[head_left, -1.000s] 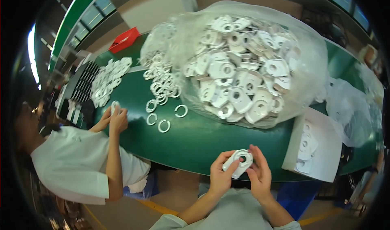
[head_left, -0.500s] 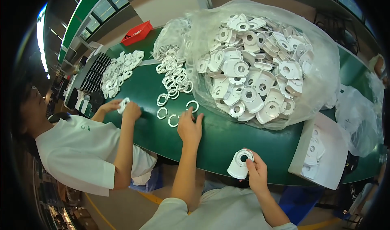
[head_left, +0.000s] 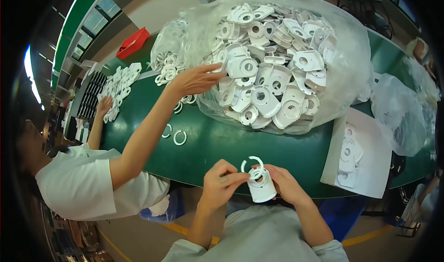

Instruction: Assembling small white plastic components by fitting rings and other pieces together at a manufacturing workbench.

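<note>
White plastic housing (head_left: 262, 189) sits at the green table's (head_left: 259, 146) near edge in your right hand (head_left: 287, 189). Your left hand (head_left: 221, 184), back from the loose rings, now pinches a split ring (head_left: 252, 161) onto its collar; fitting looks underway.

A green bench (head_left: 277, 146) carries a clear bag of white parts (head_left: 273, 63) beyond the fingers (head_left: 231, 178), loose rings (head_left: 179, 137) to their left.

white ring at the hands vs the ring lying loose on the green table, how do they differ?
The held ring sits on top of the white plastic part, pinched between the left hand and right hand; the loose ring lies flat on the green table, untouched. The held ring shows a gap; the loose one looks closed. Both are thin and white.
</note>
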`<state>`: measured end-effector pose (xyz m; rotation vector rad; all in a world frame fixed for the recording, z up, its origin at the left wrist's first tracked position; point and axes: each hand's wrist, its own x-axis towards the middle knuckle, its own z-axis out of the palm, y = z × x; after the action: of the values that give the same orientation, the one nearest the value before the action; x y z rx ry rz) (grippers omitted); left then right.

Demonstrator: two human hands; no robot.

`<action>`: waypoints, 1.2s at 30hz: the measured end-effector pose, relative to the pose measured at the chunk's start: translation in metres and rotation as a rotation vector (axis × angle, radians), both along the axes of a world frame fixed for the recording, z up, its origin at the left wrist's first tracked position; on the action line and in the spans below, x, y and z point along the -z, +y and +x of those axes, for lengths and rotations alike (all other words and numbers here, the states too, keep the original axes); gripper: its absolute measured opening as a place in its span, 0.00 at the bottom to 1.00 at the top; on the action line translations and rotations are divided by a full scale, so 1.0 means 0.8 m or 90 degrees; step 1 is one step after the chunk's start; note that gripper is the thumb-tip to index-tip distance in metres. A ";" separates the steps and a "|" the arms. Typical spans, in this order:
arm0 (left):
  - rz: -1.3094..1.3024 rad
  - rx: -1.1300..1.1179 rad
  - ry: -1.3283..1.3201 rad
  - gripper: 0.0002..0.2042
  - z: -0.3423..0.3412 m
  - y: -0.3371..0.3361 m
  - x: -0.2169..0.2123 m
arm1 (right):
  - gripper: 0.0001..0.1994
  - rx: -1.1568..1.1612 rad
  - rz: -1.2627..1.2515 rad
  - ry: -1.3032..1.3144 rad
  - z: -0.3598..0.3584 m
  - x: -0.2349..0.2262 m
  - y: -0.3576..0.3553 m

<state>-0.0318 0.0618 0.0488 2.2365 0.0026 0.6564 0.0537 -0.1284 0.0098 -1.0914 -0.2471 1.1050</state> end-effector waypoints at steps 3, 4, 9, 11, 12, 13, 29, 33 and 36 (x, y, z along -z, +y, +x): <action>0.085 0.131 0.024 0.13 0.003 0.002 -0.003 | 0.21 -0.016 0.036 0.034 0.003 -0.004 0.000; 0.085 0.134 0.022 0.13 0.003 0.004 -0.003 | 0.21 -0.013 0.035 0.033 0.002 -0.005 0.002; 0.146 0.203 0.011 0.14 0.007 0.009 -0.003 | 0.21 -0.016 0.019 0.017 0.001 -0.006 0.001; 0.169 0.205 0.009 0.14 0.008 0.008 -0.002 | 0.22 -0.018 0.022 -0.001 0.001 -0.004 0.003; 0.191 0.208 0.007 0.15 0.007 0.008 -0.001 | 0.22 -0.019 0.016 -0.027 0.000 -0.003 0.003; 0.191 0.206 0.007 0.15 0.006 0.009 0.000 | 0.23 -0.021 0.009 -0.052 0.000 -0.002 0.004; -0.454 0.037 0.187 0.14 -0.005 -0.036 0.027 | 0.30 0.083 0.053 -0.058 -0.013 -0.005 0.005; -0.491 0.010 0.174 0.13 0.001 -0.041 0.028 | 0.27 0.098 0.081 -0.041 -0.012 -0.002 0.008; -0.460 -0.020 0.143 0.12 0.003 -0.043 0.030 | 0.26 0.089 0.087 -0.030 -0.012 -0.001 0.007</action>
<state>-0.0294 0.0271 0.0250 1.5944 0.3356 0.3373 0.0441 -0.1231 0.0105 -0.9986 -0.2745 0.9252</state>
